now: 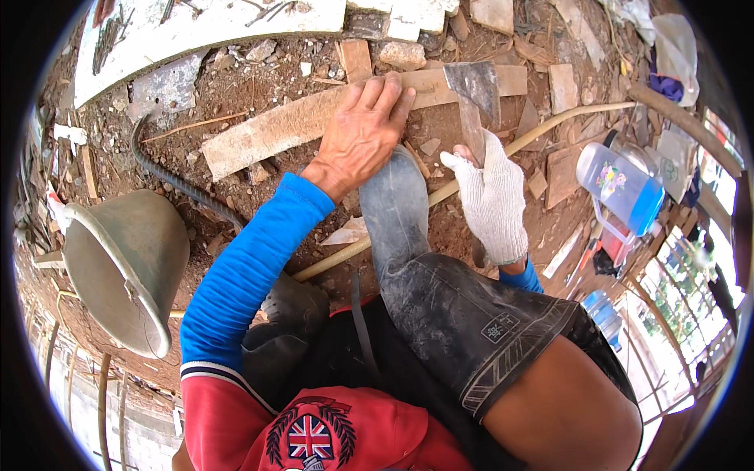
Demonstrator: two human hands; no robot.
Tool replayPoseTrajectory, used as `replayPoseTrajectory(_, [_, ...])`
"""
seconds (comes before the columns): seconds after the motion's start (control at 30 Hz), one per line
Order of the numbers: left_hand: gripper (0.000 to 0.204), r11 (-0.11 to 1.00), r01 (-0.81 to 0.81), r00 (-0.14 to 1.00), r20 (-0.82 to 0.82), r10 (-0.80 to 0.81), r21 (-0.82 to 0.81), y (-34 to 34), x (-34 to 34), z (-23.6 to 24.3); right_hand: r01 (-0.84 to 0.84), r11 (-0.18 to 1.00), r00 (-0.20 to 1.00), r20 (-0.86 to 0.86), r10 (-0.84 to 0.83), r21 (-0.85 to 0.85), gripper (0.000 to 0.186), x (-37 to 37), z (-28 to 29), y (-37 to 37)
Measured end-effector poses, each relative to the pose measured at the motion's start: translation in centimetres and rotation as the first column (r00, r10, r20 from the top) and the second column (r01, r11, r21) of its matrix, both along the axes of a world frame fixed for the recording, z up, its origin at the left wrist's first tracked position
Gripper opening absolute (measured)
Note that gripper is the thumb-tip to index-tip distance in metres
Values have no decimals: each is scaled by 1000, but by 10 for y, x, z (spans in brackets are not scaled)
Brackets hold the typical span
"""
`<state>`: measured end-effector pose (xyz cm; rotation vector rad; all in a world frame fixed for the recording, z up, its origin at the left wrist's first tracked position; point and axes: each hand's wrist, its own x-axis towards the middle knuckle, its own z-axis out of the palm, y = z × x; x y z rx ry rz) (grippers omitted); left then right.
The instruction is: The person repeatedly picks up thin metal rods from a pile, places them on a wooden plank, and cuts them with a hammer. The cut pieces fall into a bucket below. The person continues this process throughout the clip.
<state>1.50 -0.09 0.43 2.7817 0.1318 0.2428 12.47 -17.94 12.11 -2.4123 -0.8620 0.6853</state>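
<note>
A long, rough wooden plank (276,128) lies slanted across the dirt in front of me. Bare and bent at the fingers, my left hand (367,124) grips it near its middle, just beyond my boot. My right hand (493,202), in a white knit glove, is closed round the wooden handle of a hatchet (476,88). The hatchet's dark metal head overlaps the plank's right part; whether the edge touches the wood I cannot tell. A small wood block (356,60) sits against the plank's far side.
A grey bucket (157,259) lies tipped at the left, beside a bent ribbed steel bar (182,182). A thin pole (559,120) runs diagonally beneath my knee. At the right stands a clear jug with a blue lid (620,182). A white board (212,31) lies at the back among rubble.
</note>
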Motion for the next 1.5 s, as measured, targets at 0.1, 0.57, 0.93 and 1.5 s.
replayPoseTrajectory(0.1, [55,1000,-3,1000,-4,3,2,-2,1,-2,-12,1000,1000,8,12,-13,36,2,-5,-6])
replayPoseTrajectory(0.57, [52,997,-27,999,-28,29,73,-6,4,3,-16,993,997,77,25,-115,47,-3,-40,-12])
replayPoseTrajectory(0.93, [55,989,27,996,-90,-14,144,-5,6,4,38,999,999,-25,-39,-37,49,-8,-36,-22])
replayPoseTrajectory(1.5, [57,996,-2,999,-50,7,92,-7,5,6,63,996,998,0,-63,-61,50,-6,-34,-12])
